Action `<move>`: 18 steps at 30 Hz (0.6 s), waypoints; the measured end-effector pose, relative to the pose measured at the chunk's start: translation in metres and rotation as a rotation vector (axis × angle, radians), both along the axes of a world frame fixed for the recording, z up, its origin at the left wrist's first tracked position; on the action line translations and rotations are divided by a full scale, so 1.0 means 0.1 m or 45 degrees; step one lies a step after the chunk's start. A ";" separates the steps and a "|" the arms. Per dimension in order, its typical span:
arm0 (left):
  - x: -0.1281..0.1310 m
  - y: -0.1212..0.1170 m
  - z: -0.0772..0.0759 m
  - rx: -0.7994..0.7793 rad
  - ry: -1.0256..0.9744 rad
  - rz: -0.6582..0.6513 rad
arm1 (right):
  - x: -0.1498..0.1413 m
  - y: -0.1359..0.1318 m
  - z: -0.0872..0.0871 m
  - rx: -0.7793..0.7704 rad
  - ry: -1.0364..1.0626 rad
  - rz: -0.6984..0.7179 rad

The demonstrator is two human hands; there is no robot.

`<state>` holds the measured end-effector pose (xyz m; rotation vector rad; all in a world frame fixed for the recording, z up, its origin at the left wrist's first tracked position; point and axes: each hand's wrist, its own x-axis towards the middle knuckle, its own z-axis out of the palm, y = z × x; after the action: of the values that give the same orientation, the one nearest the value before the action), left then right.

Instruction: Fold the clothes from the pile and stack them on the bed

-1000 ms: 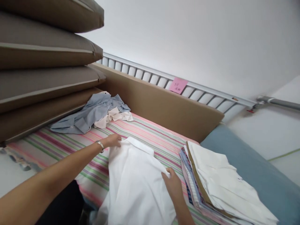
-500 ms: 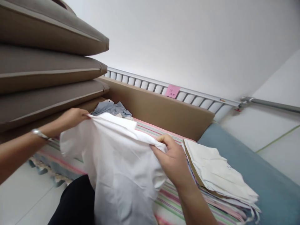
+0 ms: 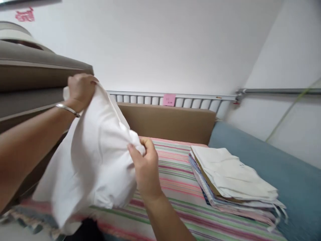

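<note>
Apparently at the straightening step, holding a white shirt [image 3: 107, 147] aslant in fingers of left hand [image 3: 81, 88] and right hand [image 3: 146, 162]; next, probably calls for levelling both grips.

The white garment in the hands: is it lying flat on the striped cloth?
No, the left hand and right hand hold the white garment up, in hanging folds.

The garment [image 3: 100, 150] is hanging left of the clothes stack [image 3: 233, 174], which is lying on the sheet [image 3: 177, 187]; behind, the panel [image 3: 165, 122] is standing before the radiator [image 3: 147, 99].
</note>
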<state>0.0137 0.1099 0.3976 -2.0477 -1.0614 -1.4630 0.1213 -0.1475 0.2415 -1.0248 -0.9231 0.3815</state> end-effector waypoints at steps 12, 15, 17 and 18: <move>2.06 -0.49 -2.77 -0.370 0.847 -0.625 | 0.95 -0.67 -2.66 -0.537 0.648 -0.479; 1.26 -0.27 -3.42 -0.556 0.941 -0.591 | 1.05 -0.88 -3.14 -0.643 1.112 -0.356; 0.48 -0.05 -3.77 -0.781 0.820 -0.423 | 1.12 -0.99 -3.37 -0.708 1.365 -0.288; 0.06 0.05 -3.92 -0.894 0.708 -0.337 | 1.16 -1.03 -3.45 -0.733 1.429 -0.277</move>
<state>0.0193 0.1148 0.0052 -2.9284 -1.1826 -0.5416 0.2370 -0.2508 -0.1033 -1.1746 0.3327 0.9364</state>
